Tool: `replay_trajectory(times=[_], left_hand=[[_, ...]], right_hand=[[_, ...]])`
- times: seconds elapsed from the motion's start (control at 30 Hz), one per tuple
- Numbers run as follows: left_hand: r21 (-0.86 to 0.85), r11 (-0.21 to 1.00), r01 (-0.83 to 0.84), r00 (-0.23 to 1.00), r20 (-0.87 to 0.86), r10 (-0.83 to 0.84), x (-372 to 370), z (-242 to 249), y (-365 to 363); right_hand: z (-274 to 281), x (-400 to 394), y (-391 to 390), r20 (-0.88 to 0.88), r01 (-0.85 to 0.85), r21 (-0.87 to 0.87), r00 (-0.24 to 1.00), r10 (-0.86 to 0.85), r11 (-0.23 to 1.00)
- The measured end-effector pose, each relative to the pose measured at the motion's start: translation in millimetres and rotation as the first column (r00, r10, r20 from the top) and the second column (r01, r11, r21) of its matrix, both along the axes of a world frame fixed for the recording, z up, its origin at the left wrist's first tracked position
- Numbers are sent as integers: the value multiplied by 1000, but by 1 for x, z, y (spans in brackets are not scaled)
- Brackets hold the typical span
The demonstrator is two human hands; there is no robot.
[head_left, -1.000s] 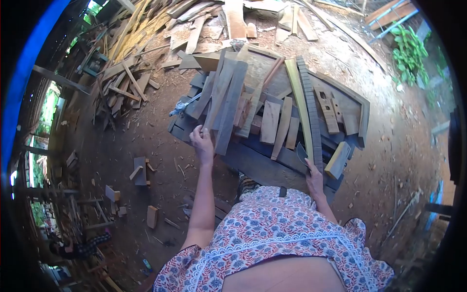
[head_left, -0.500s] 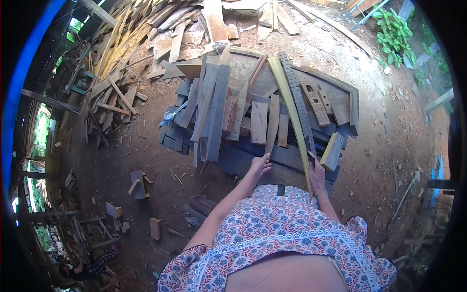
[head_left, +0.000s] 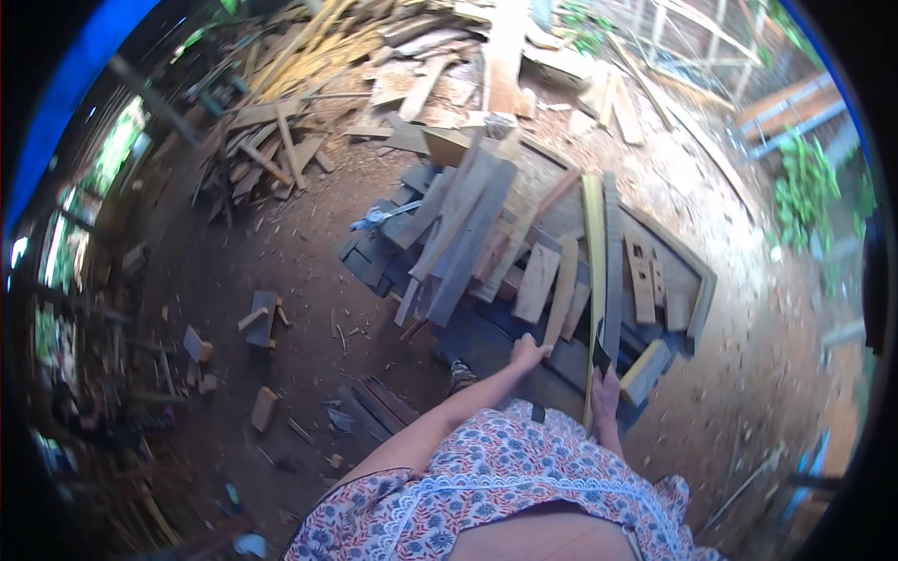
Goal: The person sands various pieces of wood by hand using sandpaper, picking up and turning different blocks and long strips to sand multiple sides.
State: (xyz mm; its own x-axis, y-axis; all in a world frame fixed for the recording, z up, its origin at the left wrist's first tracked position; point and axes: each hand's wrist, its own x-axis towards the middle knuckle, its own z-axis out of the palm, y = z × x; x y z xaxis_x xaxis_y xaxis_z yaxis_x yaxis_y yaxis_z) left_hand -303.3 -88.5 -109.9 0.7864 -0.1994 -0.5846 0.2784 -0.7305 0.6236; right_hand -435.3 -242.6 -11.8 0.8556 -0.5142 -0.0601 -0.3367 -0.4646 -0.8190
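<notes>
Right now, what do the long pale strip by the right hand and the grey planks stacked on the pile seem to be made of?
The long pale strip looks like freshly sawn wood, yellowish and unfinished, with a matte face. The grey planks look like weathered, rough-sawn timber: dull grey, no paint or gloss. The right hand is at the strip's near end beside a dark blade-like piece, possibly metal; blur leaves that open.

Motion blur smears the whole view. The right hand (head_left: 605, 391) hides the near end of the long yellowish wooden strip (head_left: 595, 271); its grip is unclear.
</notes>
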Motion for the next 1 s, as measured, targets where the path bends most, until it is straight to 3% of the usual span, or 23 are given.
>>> replay_trajectory(times=[0.07,0.23,0.37,0.63,0.73,0.8,0.83,0.9,1.0], left_hand=[[78,995,-53,998,22,52,-9,15,-6],[-4,1000,-9,994,-110,9,-1,4,-1],[58,996,-75,994,84,70,-11,34,-1],[105,994,4,995,103,-15,-22,23,-11],[85,991,-103,987,135,91,-16,26,-6],[-213,945,-247,969,-87,233,-10,25,2],[-211,944,-252,967,-83,240,-6,23,5],[-503,693,-516,832,-487,266,-1,19,12],[-582,580,-569,820,-448,355,5,83,27]], right_hand=[[12,0,2,-13,-16,24,1000,17,1000],[10,-11,0,-16,-8,58,1000,9,998],[10,-9,6,8,4,101,1000,-5,995],[11,-11,7,5,-28,68,1000,28,997],[19,-17,10,27,-22,34,999,22,999],[13,-20,10,67,-23,54,998,20,998],[9,-19,10,105,-20,75,994,12,997],[3,-13,9,57,-37,87,998,33,996],[-1,5,5,-39,-78,94,996,82,992]])
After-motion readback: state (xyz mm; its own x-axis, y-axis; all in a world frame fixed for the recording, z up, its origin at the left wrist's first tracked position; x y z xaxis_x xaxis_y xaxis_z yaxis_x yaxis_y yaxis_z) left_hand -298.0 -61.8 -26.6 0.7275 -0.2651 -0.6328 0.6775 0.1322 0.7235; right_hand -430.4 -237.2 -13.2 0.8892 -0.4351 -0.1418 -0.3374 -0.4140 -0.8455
